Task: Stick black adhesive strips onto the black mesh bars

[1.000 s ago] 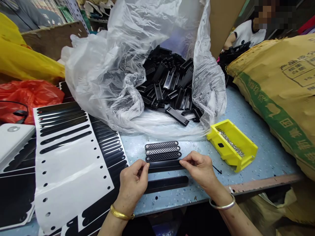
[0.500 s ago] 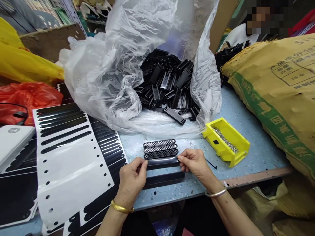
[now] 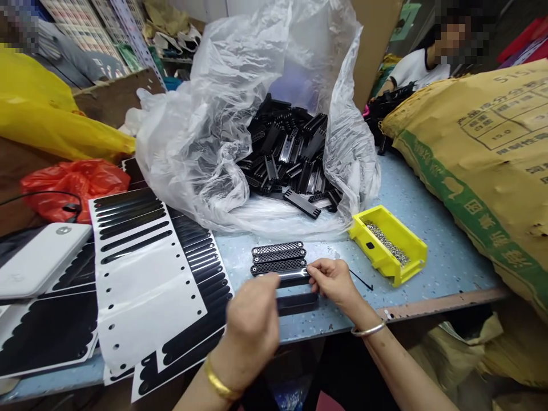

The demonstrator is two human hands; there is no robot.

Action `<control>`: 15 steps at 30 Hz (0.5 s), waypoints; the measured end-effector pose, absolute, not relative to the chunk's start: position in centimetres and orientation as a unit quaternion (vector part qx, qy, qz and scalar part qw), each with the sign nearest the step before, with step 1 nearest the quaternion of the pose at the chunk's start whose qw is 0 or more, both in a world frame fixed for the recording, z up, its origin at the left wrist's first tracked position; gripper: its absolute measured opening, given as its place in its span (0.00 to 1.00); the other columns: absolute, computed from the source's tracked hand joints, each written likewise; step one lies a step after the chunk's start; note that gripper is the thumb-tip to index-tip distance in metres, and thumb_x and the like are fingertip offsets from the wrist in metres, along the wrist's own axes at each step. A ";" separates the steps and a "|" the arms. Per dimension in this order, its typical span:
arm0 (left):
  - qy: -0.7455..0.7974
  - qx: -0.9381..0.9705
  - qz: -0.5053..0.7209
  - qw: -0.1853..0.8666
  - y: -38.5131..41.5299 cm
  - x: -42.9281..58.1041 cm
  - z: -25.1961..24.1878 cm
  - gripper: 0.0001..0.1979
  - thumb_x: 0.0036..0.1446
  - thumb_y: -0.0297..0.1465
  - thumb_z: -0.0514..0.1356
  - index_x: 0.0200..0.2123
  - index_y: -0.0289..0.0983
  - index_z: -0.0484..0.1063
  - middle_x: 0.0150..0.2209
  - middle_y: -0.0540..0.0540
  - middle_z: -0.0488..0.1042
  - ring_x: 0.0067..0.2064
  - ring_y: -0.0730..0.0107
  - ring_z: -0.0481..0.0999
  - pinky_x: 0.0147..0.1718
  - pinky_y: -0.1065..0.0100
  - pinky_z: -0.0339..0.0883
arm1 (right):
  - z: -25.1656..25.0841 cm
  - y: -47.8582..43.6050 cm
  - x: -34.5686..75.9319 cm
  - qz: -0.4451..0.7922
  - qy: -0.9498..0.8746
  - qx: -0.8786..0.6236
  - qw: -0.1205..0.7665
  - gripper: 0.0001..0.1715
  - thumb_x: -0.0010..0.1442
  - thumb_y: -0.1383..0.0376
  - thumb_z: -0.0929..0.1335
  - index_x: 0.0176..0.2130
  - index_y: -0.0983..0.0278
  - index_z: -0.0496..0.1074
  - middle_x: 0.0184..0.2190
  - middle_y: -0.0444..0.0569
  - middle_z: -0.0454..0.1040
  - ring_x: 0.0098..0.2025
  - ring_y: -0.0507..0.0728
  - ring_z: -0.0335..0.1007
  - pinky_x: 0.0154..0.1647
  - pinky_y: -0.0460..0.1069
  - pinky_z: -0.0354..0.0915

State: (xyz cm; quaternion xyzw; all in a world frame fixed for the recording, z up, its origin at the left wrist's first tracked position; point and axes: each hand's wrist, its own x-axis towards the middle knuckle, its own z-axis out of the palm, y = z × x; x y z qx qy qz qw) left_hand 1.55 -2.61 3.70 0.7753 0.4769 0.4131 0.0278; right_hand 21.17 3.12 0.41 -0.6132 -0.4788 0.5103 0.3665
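Between thumb and fingers, my right hand (image 3: 331, 281) pinches the right end of a glossy black strip (image 3: 294, 275), which lies just below several black handle pieces with a cross-hatched texture (image 3: 279, 258). My left hand (image 3: 253, 322) is blurred and raised in front of the strip's left end. Its fingers are curled closed, and what they hold, if anything, is hidden. A second black strip (image 3: 297, 303) lies nearer the table edge, partly behind my left hand. A thin black hex key (image 3: 361, 279) rests right of my right hand.
A clear plastic bag (image 3: 192, 171) holds many black parts (image 3: 291, 142). The yellow bin (image 3: 409, 242) at right contains small metal screws. White sheets with black adhesive strips (image 3: 145, 291) and a white box (image 3: 45, 260) lie left. A large printed sack (image 3: 483, 142) stands right; a person sits behind.
My left hand has lifted off the strip's left end and moved right, closer to the camera. My right hand keeps its pinch at the right end. The view has shifted slightly.
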 end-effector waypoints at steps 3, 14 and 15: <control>0.381 0.869 0.306 0.078 -2.6 4.5 3.7 0.28 0.52 0.17 0.50 0.58 0.25 0.64 0.57 0.31 0.71 0.61 0.55 0.68 0.58 0.55 0.66 | 0.1 3.2 21.1 0.452 -0.548 -0.590 0.383 0.13 0.48 0.58 0.68 0.23 0.65 0.74 0.16 0.48 0.74 0.17 0.53 0.69 0.18 0.47 0.64; 0.462 0.845 0.256 0.083 -2.6 0.1 1.8 0.21 0.62 0.24 0.51 0.58 0.30 0.65 0.56 0.35 0.72 0.59 0.59 0.71 0.59 0.55 0.66 | 0.1 3.1 21.3 0.449 -0.547 -0.614 0.348 0.15 0.49 0.55 0.67 0.22 0.64 0.72 0.14 0.46 0.70 0.13 0.53 0.66 0.15 0.46 0.59; 0.468 0.841 0.258 0.088 -2.8 -0.5 2.0 0.21 0.62 0.24 0.52 0.58 0.31 0.65 0.56 0.36 0.72 0.59 0.59 0.70 0.59 0.55 0.66 | 0.2 3.1 21.2 0.454 -0.542 -0.616 0.347 0.15 0.48 0.55 0.67 0.22 0.64 0.72 0.14 0.46 0.70 0.13 0.53 0.66 0.14 0.45 0.59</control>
